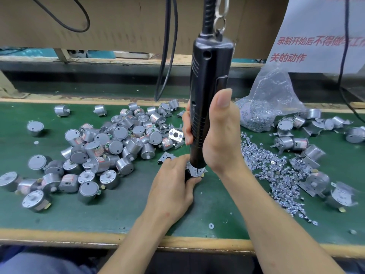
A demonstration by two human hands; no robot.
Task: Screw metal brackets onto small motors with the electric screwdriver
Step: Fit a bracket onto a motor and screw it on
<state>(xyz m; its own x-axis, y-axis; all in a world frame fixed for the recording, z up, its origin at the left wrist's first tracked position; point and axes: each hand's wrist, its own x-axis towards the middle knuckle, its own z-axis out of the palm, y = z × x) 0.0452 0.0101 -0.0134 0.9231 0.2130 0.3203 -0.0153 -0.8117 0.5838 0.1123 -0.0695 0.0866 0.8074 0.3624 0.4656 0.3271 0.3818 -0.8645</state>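
Your right hand [215,135] wraps around the black electric screwdriver [209,76], which stands upright with its bit down on a metal bracket [194,169]. The bracket sits atop a small motor [188,175] that your left hand [173,186] grips with curled fingers on the green bench mat [118,210]. From that motor, a heap of bare motors [110,139] lies at nine o'clock, loose screws [276,167] at three o'clock and a clear bag of small metal parts [270,99] at one o'clock.

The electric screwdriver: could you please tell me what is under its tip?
Its bit meets a metal bracket that the left hand holds; the right hand grips the electric screwdriver. Beneath the bracket, that hand's fingers cover everything.
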